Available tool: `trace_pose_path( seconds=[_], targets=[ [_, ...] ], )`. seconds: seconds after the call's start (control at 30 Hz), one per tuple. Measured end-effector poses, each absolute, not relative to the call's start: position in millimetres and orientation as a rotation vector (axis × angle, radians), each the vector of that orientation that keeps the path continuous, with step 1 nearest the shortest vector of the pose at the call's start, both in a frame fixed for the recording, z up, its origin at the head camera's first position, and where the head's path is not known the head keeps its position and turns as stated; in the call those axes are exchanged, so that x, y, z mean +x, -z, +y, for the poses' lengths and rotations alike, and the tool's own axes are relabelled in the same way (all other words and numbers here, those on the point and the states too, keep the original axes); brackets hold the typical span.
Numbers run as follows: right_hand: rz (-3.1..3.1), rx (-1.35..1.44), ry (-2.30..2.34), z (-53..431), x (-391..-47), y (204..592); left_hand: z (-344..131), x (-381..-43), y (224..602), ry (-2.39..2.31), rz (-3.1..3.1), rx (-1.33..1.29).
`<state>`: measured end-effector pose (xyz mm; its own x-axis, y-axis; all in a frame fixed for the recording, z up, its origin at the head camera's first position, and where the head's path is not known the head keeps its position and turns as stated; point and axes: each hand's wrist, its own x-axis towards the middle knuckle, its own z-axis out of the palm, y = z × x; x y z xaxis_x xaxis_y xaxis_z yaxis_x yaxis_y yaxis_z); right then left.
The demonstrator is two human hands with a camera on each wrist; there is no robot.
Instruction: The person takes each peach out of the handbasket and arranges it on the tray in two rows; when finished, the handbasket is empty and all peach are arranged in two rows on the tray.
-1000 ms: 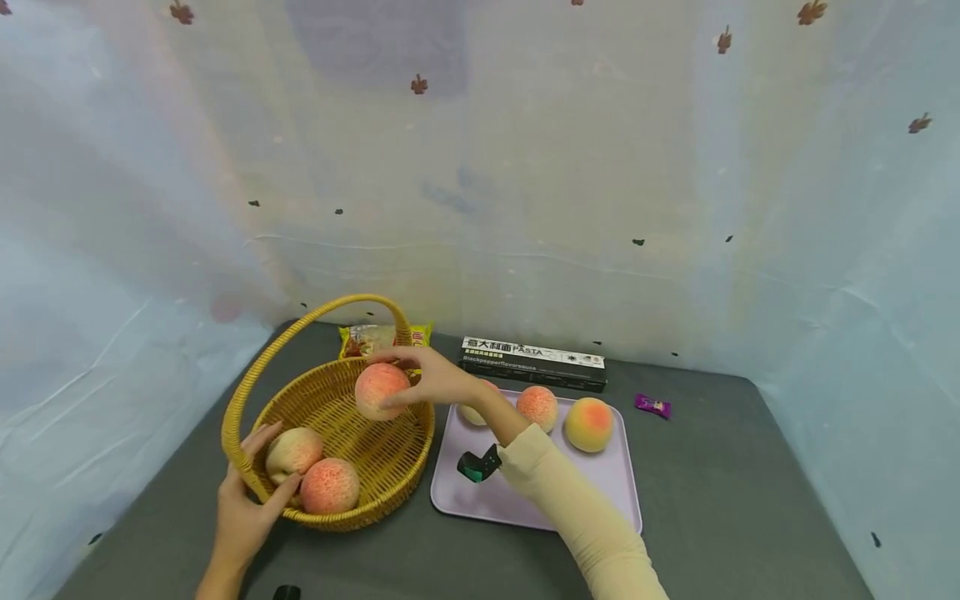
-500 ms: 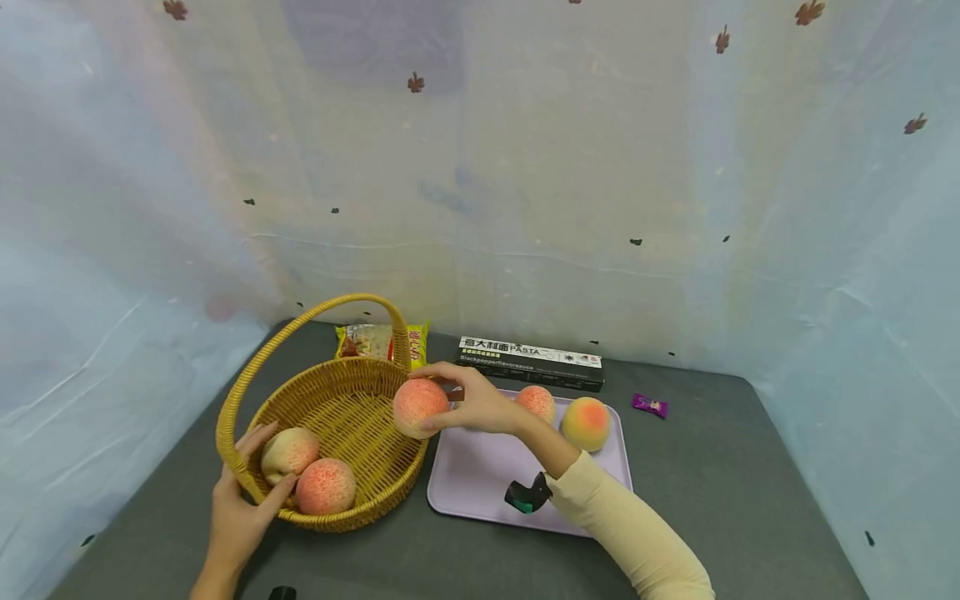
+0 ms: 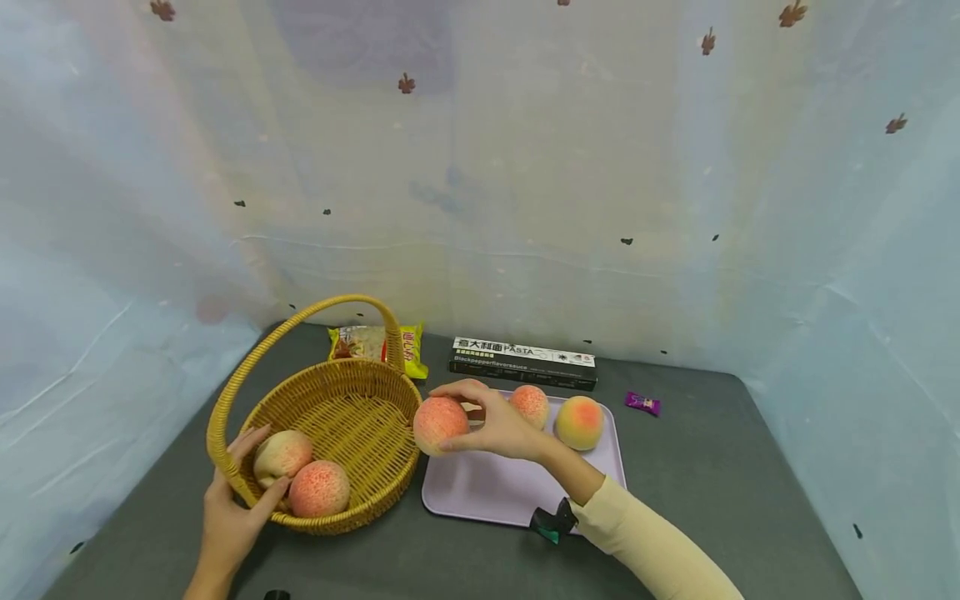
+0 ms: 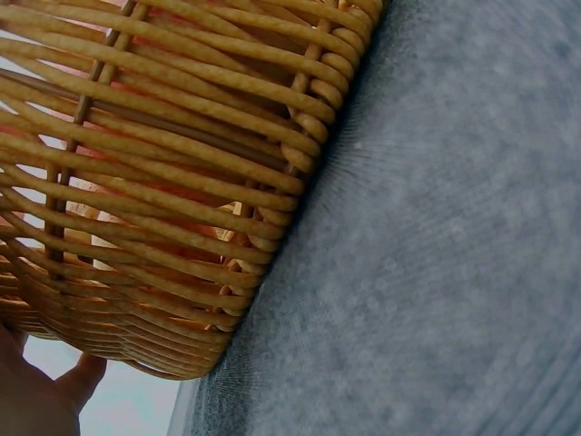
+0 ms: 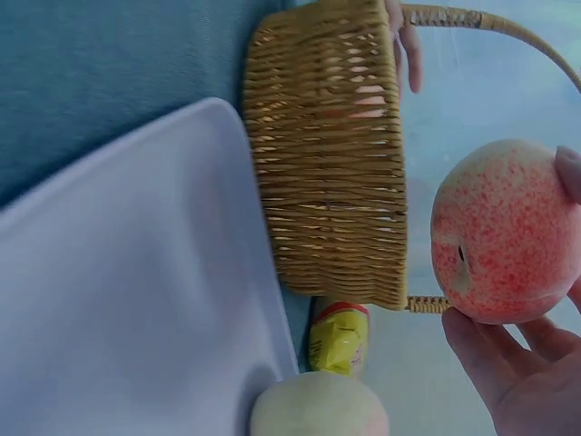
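My right hand (image 3: 501,427) holds a pink peach (image 3: 438,427) between thumb and fingers, above the gap where the basket and the lilac tray (image 3: 468,497) meet. Seen from the right wrist, the peach (image 5: 504,236) is raised higher than the tray. At left stands a yellow wicker basket (image 3: 371,437) with a tall arched handle. Two peaches lie inside it, a pale one (image 3: 282,456) and a pinker one (image 3: 321,489). My left hand (image 3: 231,517) grips the basket's near-left rim, its thumb beside those peaches. Woven wall (image 4: 163,163) fills much of the left wrist view.
Along the tray's back sit a pink peach (image 3: 530,405), a yellow one (image 3: 579,423) and a pale one (image 5: 318,407), mostly hidden by my hand in the head view. Behind are a black pasta box (image 3: 522,365) and a yellow food packet (image 3: 412,350). A purple-wrapped sweet (image 3: 642,404) lies right.
My right hand has carried the peach from over the basket rightward to the tray's left edge, and a little nearer. The left hand stays at the basket rim; the head view has shifted slightly.
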<state>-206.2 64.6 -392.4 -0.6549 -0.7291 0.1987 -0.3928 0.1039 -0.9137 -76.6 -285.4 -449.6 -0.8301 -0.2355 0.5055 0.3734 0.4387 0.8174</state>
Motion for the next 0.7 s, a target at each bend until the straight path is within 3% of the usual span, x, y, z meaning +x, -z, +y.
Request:
trace_pose_path(
  seconds=[0.7],
  targets=[
    [2.174,-1.015,1.551,90.4,-181.4,431.9,-285.6,-78.2,449.4,1.415,-2.133,-0.111]
  ],
)
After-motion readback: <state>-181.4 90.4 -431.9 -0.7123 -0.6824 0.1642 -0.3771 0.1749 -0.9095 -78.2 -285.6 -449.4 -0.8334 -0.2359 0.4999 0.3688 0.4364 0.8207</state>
